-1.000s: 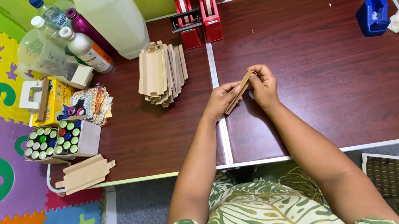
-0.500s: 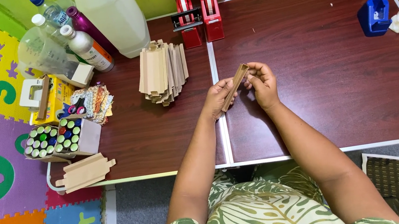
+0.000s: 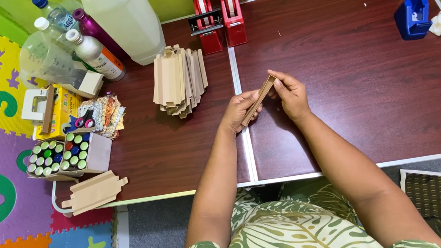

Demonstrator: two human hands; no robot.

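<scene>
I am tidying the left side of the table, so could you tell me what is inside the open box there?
The open box holds small bottles standing upright, with green, red and blue caps showing. Their bodies and the box bottom are hidden.

Both forearms stretched forward, bare, converging toward the middle. Left hand (image 3: 239,112) curled, knuckles up, fingers pinched closed at its lower end. Right hand (image 3: 291,95) just beside it, wrist bent slightly inward, fingertips pinched closed higher up. Hands near, not touching each other.
</scene>
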